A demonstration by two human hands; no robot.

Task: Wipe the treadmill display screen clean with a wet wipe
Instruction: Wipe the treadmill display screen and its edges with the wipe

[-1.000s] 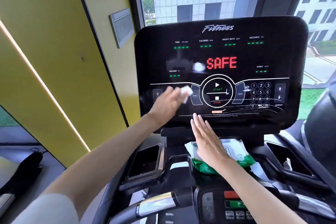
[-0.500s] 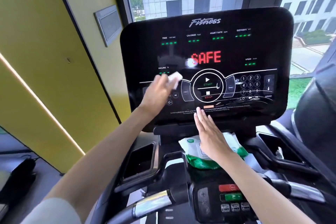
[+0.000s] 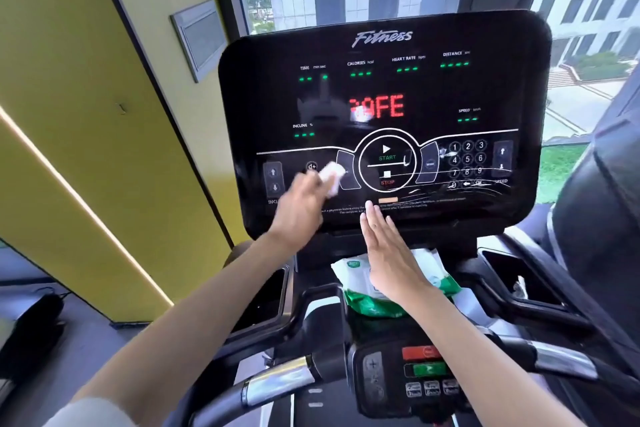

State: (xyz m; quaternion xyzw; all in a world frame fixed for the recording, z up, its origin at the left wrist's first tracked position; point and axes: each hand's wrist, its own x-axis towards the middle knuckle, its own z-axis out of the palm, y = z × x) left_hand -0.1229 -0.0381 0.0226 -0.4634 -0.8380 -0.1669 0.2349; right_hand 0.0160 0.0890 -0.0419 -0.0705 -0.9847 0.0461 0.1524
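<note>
The black treadmill display screen point(image 3: 381, 90) stands upright ahead, with red letters in its middle and a START/STOP ring below. My left hand point(image 3: 298, 204) presses a small white wet wipe point(image 3: 330, 178) against the lower left of the screen, just left of the ring. My right hand point(image 3: 388, 253) is flat with its fingers together, fingertips touching the screen's bottom edge, palm over the green and white wet wipe pack point(image 3: 360, 284) on the console shelf.
A yellow wall panel point(image 3: 86, 114) rises to the left, a window behind the screen. Black cup holders point(image 3: 266, 298) flank the console. Chrome-banded handlebars point(image 3: 277, 385) and a button pad point(image 3: 426, 371) with red and green keys sit nearest me.
My left hand with the wipe has slid down and slightly right across the lower left of the screen. My right hand stays resting at the bottom edge.
</note>
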